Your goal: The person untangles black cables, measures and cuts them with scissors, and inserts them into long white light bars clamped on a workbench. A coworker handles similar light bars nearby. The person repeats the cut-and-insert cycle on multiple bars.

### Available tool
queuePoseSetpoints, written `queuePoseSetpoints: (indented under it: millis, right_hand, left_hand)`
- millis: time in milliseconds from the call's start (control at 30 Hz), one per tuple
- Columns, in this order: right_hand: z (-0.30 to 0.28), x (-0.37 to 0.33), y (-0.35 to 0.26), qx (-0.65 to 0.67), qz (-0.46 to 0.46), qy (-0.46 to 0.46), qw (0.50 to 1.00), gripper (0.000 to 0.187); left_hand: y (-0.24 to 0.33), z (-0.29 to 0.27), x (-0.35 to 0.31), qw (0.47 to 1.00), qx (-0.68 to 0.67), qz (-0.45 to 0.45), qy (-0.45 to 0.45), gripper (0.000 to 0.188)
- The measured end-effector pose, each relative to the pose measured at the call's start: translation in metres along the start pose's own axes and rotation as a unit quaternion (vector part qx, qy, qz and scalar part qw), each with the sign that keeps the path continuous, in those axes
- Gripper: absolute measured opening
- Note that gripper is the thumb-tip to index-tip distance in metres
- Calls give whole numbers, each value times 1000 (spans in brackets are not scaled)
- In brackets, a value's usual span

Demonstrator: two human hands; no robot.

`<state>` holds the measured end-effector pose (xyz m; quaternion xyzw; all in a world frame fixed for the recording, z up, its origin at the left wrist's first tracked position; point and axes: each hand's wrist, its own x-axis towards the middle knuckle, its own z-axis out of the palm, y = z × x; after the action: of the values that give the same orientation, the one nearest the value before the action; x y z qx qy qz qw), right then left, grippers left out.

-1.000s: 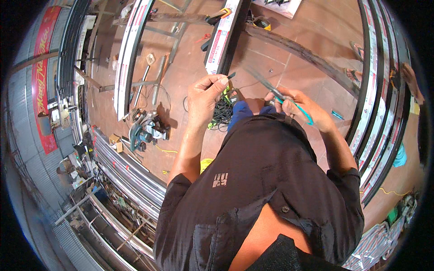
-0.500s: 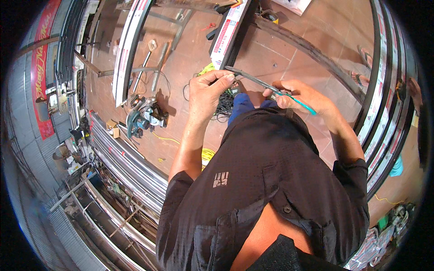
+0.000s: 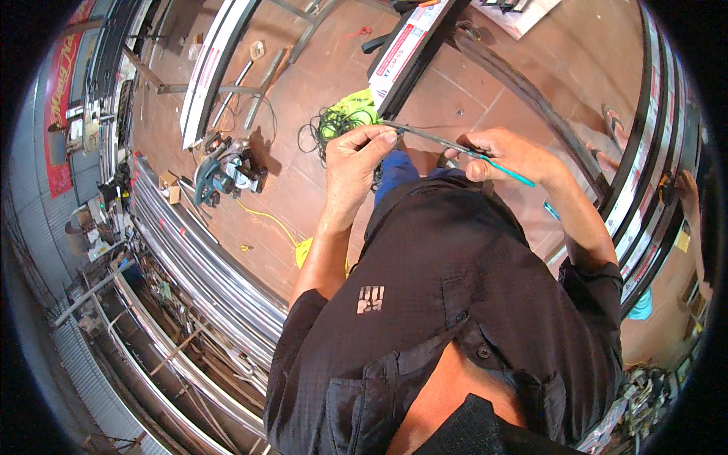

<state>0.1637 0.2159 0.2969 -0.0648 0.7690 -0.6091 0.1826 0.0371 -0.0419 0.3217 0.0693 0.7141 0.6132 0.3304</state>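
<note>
My right hand (image 3: 500,155) is closed around scissors (image 3: 447,144) with long dark blades and a teal handle. The blades point to the left, across to my left hand (image 3: 362,155). There the thumb and forefinger are pinched together right beside the blade tips. A small dark bit shows at those fingertips, too small to name. Another teal piece (image 3: 552,210) shows beside my right forearm; whether it belongs to the scissors I cannot tell. Both hands are held in front of my dark shirt, above the tiled floor.
A long wrapped profile (image 3: 402,57) lies ahead of my hands, near a bright green cloth with black cable (image 3: 341,121). A teal power saw (image 3: 224,174) sits on the floor at left, by metal tubes (image 3: 205,258). Another person's sandalled foot (image 3: 614,125) is at right, near more profiles (image 3: 644,189).
My view has shifted, so the saw and tubes sit further left and more of the green cloth shows. My hands keep nearly the same pose; the second teal piece has come into sight.
</note>
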Motion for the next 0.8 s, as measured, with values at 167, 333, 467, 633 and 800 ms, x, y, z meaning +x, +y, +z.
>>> queuePoseSetpoints:
  millis: [167, 333, 467, 633, 800]
  right_hand:
    - [-5, 12, -1, -23, 29, -41, 998, 76]
    - [-6, 17, -4, -29, 55, -52, 997, 82]
    - [-6, 17, -5, -32, 60, -48, 997, 86]
    - [-10, 15, -5, -38, 72, -35, 996, 89]
    - [-14, 14, -6, -47, 100, -31, 993, 76]
  left_hand:
    - [-6, -5, -4, 999, -31, -2, 19, 18]
    - [-9, -5, -3, 999, -20, 0, 36, 19]
    - [-9, -1, 0, 999, -22, 23, 40, 20]
    - [-6, 2, 5, 999, -17, 31, 33, 20]
    - [-5, 4, 12, 999, -5, 37, 21, 21]
